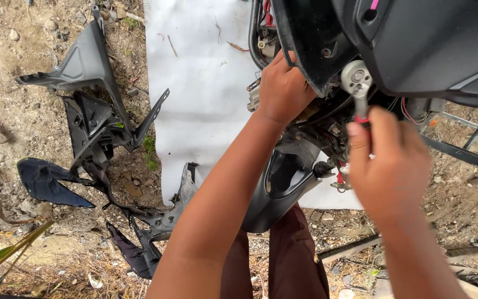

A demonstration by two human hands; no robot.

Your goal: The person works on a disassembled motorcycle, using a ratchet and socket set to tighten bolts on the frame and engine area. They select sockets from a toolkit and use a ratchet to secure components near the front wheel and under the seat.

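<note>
The left hand [282, 88] grips the edge of a black scooter panel [305, 39], fingers curled over its rim — apparently steadying or pulling it aside so the fastener behind stays reachable. The right hand [391, 160] is closed around the red-banded handle of a ratchet [357, 83], whose round silver head sits up against the scooter's body just under the panel, at a hidden bolt. Stripped fairings [92, 111] lie well apart on the dirt [6, 138] to the left, beside a white sheet [200, 83] spread under the scooter.
</note>
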